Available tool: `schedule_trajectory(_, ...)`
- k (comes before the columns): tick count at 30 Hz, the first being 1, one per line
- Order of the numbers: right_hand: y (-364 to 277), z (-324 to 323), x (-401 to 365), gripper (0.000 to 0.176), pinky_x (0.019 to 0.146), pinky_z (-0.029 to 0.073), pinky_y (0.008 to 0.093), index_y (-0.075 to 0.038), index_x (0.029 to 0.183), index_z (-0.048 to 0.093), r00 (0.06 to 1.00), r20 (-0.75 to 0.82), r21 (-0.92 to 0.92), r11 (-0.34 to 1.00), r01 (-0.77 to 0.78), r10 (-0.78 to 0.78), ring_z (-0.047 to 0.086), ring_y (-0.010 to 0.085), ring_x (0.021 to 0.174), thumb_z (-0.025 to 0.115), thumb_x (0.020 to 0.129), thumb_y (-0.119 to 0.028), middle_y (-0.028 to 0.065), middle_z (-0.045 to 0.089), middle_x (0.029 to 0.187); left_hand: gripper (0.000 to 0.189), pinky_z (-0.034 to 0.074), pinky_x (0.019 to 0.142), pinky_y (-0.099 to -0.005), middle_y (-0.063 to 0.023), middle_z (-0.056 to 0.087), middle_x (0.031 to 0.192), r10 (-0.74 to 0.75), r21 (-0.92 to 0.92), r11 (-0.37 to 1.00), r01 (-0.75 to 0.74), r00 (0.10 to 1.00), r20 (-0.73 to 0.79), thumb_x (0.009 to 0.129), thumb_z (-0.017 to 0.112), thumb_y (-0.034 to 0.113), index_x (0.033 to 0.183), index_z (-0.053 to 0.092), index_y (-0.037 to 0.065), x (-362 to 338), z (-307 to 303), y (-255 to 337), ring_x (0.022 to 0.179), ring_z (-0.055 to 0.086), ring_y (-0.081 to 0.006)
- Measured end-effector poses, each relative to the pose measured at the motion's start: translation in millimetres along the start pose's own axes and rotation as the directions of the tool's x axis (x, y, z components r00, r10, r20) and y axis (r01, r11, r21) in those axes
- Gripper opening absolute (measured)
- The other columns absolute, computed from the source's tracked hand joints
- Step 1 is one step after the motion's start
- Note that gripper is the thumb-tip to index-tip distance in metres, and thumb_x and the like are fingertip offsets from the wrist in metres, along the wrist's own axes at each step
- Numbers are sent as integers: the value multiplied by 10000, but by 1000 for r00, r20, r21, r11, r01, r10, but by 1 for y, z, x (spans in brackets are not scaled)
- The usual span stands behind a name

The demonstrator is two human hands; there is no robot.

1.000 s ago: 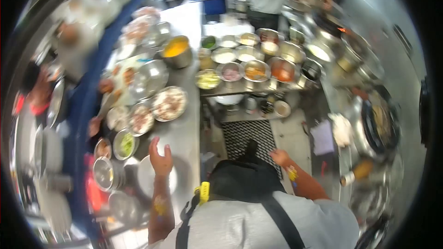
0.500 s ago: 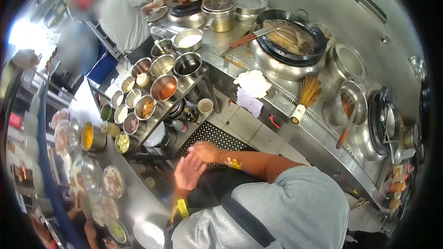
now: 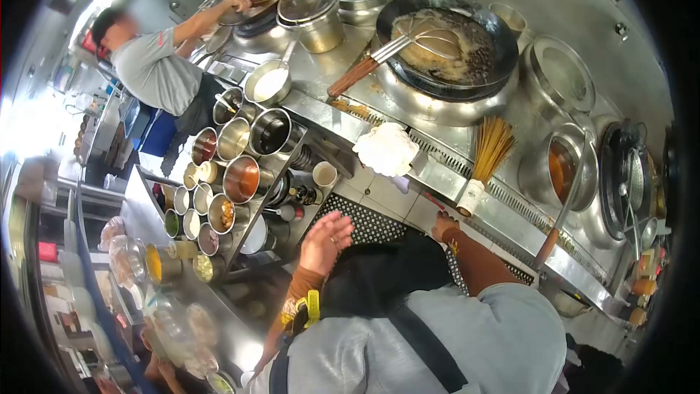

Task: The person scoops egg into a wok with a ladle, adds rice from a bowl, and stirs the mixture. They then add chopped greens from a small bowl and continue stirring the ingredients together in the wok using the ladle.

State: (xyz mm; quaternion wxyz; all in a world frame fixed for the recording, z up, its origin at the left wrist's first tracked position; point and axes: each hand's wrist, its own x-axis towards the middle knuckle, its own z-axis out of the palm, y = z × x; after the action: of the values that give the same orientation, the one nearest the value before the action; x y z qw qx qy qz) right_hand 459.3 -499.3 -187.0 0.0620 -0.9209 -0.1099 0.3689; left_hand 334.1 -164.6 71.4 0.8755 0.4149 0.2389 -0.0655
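Note:
My left hand (image 3: 327, 242) is raised in front of my dark apron (image 3: 372, 277), palm showing and fingers stretched, with nothing in it. A yellow band (image 3: 313, 306) circles that wrist. My right hand (image 3: 443, 228) hangs low by the front of the stove counter, its fingers loosely apart and small in view; no held thing shows. Just above it a red lever (image 3: 434, 200) sticks out from the counter front. Nearby on the counter edge lie a white crumpled cloth (image 3: 386, 150) and a bamboo brush (image 3: 491, 152).
A wok (image 3: 503, 51) of bubbling oil holds a wire strainer (image 3: 433, 38) with a wooden handle. Seasoning pots, including one of red sauce (image 3: 242, 179), fill a rack at left. A ladle (image 3: 560, 211) rests in a pot at right. Another person (image 3: 157, 73) works at the far wok.
My hands were together in front of me; now they are apart, the right one moved right to the counter front. The view has shifted, and the other person's arm reaches over the far wok.

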Motion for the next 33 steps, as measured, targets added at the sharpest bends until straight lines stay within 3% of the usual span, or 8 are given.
schedule_trajectory(7, -61, -13, 27, 482, 790, 472, 356, 45, 1062, 630, 935, 208, 409, 894, 183, -286, 657, 240, 855, 596, 877, -399, 215, 679, 911, 376, 473, 873, -352, -121, 614, 1199, 165, 197, 967, -160, 986, -8, 935, 559, 249, 1266, 520, 75, 71, -18, 83, 1061, 604, -226)
schedule_trajectory(9, -100, -54, 26, 371, 800, 478, 316, 42, 1099, 630, 783, -3, 630, 607, 484, -622, 628, 168, 864, 568, 934, -285, 173, 686, 949, 341, 478, 843, -328, -89, 624, 1182, 208, 250, 947, -204, 978, 9, 948, 542, 231, 1261, 532, 95, 95, -26, 103, 1045, 607, -198)
schedule_trajectory(12, -208, -193, -56, 337, 855, 474, 257, 32, 1203, 594, 842, -131, 708, 545, 449, -524, 603, 133, 953, 587, 922, -155, 74, 652, 1065, 310, 482, 808, -306, -47, 634, 1124, 272, 215, 932, -293, 954, 124, 960, 527, 242, 1232, 543, 94, 137, -37, 112, 998, 606, -156)
schedule_trajectory(17, -345, -347, -48, 462, 953, 428, 325, -8, 1349, 452, 574, -675, 661, -36, 749, -464, 548, 196, 1099, 567, 940, -190, 118, 529, 1298, 287, 497, 840, -342, -85, 645, 1060, 572, 452, 579, -679, 733, 368, 932, 563, 226, 1149, 566, 38, 166, -41, 130, 971, 614, -187)
schedule_trajectory(20, -370, -411, 60, 565, 1028, 350, 401, -50, 1425, 343, 791, -588, 808, -74, 585, -169, 455, 295, 1235, 563, 940, -239, 141, 441, 1383, 305, 496, 853, -349, -118, 656, 1020, 486, 538, 562, -629, 777, 400, 907, 566, 210, 1154, 567, 31, 141, -53, 152, 965, 624, -204)
schedule_trajectory(23, -428, -455, 86, 651, 1000, 389, 446, -55, 1421, 324, 986, -149, 965, -228, 129, -73, 449, 315, 1246, 609, 909, -337, 148, 429, 1403, 323, 488, 877, -347, -111, 654, 1036, 419, 547, 617, -566, 825, 380, 907, 552, 207, 1174, 558, 26, 130, -82, 165, 987, 623, -212)
schedule_trajectory(28, -443, -481, 173, 510, 797, 523, 435, -30, 1270, 413, 942, -12, 968, -240, -73, -334, 610, 274, 912, 607, 915, -341, 157, 583, 1186, 319, 475, 904, -345, -123, 630, 1085, 480, 510, 680, -526, 846, 233, 917, 544, 191, 1181, 543, 10, 116, -125, 181, 1027, 603, -212)
schedule_trajectory(33, -432, -476, 215, 216, 488, 453, 230, -18, 1110, 517, 856, -261, 911, -407, 66, -446, 554, 121, 628, 510, 978, -190, 60, 622, 879, 327, 472, 900, -341, -116, 628, 1079, 467, 504, 702, -503, 860, 207, 919, 550, 176, 1202, 527, 14, 118, -143, 178, 1024, 594, -197)
